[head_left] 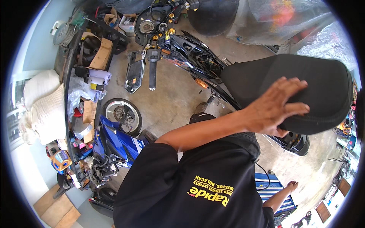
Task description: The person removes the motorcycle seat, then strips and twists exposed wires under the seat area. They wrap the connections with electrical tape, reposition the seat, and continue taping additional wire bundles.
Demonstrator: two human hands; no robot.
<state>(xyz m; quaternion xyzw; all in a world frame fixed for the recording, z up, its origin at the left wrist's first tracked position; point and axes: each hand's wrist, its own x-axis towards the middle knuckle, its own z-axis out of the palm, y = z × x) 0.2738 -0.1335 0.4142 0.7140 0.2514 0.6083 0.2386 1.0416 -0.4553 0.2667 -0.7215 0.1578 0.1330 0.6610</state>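
Across my body reaches my left arm, and my left hand (279,102) rests on a black motorcycle seat (323,78) with its fingers spread. Its thumb side lies at the seat's near edge. The seat covers part of the motorcycle's dark frame (205,57), and a black tail piece (298,144) shows below it. Down at the lower right, my right hand (291,186) is beside a blue and silver striped panel (266,182). Its fingers look curled, and whatever they may hold is too small to make out.
The motorcycle's handlebar grip (152,74) and mirror (134,76) stick out at upper left. A blue motorcycle (121,142) stands at left beside a cluttered shelf with cardboard boxes (101,53). White sacks (47,110) are stacked by the wall. Clear plastic sheeting (266,22) drapes things at the back.
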